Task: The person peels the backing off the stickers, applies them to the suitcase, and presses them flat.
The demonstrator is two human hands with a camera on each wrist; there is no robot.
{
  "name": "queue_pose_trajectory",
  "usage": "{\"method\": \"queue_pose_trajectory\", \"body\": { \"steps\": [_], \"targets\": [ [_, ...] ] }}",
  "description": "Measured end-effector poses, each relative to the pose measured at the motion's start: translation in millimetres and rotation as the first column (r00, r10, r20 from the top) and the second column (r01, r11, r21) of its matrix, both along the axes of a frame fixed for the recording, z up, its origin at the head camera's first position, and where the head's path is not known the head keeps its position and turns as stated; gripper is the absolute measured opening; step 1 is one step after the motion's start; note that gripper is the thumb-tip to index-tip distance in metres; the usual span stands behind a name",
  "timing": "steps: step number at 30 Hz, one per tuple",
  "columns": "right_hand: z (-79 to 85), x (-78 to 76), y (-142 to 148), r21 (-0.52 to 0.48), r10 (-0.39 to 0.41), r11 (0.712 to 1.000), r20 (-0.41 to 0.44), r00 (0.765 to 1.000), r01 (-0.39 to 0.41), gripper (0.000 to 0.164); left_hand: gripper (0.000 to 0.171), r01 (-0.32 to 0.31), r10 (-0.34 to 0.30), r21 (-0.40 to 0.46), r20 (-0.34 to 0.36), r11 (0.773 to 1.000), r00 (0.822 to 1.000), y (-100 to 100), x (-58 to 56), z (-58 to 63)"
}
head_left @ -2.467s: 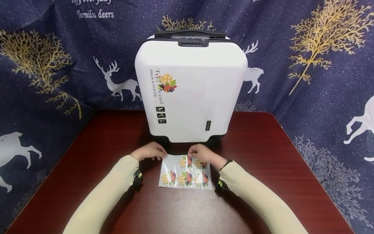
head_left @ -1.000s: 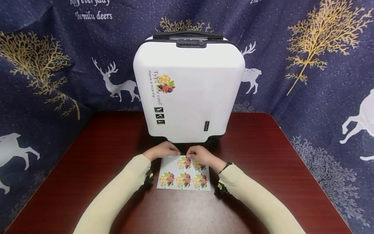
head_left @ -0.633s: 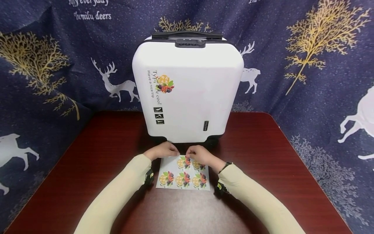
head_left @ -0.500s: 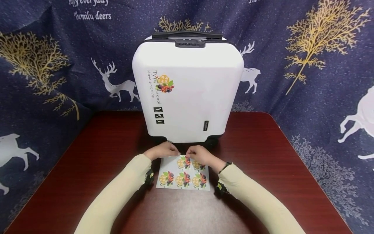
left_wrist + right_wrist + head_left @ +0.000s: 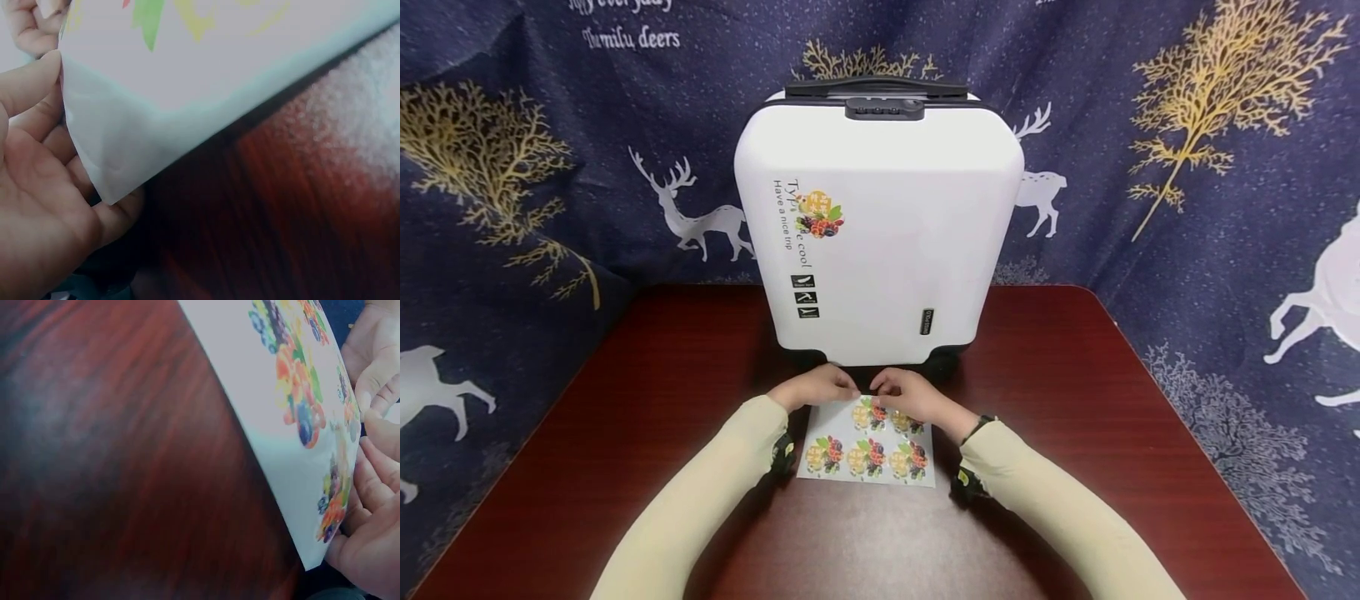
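A white sheet of fruit stickers [image 5: 835, 419] lies before the suitcase, its far edge raised between both hands. My left hand [image 5: 820, 387] pinches that edge near the middle; in the left wrist view, the thumb of the left hand [image 5: 47, 181] is at the edge, other fingers behind the sheet. My right hand [image 5: 917, 397] holds the same edge close by, thumb on a fruit sticker and index fingertip slightly raised. In the right wrist view, fingers of the right hand [image 5: 375, 519] curl behind the sheet. The sheet's upper-left area is bare; several stickers [image 5: 867, 458] fill the rest.
A white suitcase [image 5: 910, 242] with a black handle [image 5: 876, 86] stands upright just beyond the hands. One fruit sticker [image 5: 820, 214] is on its front, over printed lettering. Everything rests on a dark red table [image 5: 1060, 375]; a blue patterned cloth [image 5: 1090, 125] hangs behind.
The left hand has moved right along the sheet's far edge, from its corner to beside the right hand. Just now the right index fingertip has lifted slightly from the thumb.
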State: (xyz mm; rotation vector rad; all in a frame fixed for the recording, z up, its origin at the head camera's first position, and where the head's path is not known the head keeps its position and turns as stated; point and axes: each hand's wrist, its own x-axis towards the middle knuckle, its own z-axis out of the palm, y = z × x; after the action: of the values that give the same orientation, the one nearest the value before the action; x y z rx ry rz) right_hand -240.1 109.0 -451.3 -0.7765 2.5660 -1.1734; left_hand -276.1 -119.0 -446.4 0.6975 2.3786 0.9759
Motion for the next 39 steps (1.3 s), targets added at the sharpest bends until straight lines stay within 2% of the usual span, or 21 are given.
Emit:
{"method": "queue_pose_trajectory", "body": {
  "steps": [3,6,7,14,21,32,39],
  "targets": [
    [0.0,-0.3,0,-0.065,0.055,0.996,-0.015,0.998,-0.056,0.023,0.024,0.004,-0.004,0.003,0.007,1.000,1.000,0,-1.8,-1.5],
    [-0.7,-1.2,-1,-0.078,0.075,0.994,-0.005,0.997,-0.076,0.020,0.025,-0.023,0.023,-0.002,0.022,1.000,1.000,2,0.2,-0.1],
    [-1.1,-1.6,-2,-0.071,0.074,0.995,-0.001,0.997,-0.073,0.019,0.025,-0.049,0.050,-0.016,0.039,0.999,0.998,4,2.5,2.6],
    [-2.4,-1.9,-9,0.007,0.010,1.000,0.020,1.000,-0.010,0.016,0.027,-0.077,0.079,-0.020,0.067,0.997,0.995,6,9.0,7.6],
    [-2.0,1.0,-12,-0.051,-0.067,0.996,0.033,0.997,0.069,0.017,0.031,-0.103,0.103,-0.008,0.104,0.995,0.989,3,11.2,11.7],
    [-4.5,3.1,-16,-0.070,-0.090,0.994,-0.067,0.994,0.086,0.011,0.036,-0.151,0.151,-0.009,0.094,0.989,0.984,-1,9.0,8.0],
    [-4.0,2.2,-19,-0.062,-0.090,0.994,-0.044,0.995,0.087,0.019,0.036,-0.159,0.157,0.017,0.103,0.987,0.982,-4,6.8,6.4]
  ]
}}
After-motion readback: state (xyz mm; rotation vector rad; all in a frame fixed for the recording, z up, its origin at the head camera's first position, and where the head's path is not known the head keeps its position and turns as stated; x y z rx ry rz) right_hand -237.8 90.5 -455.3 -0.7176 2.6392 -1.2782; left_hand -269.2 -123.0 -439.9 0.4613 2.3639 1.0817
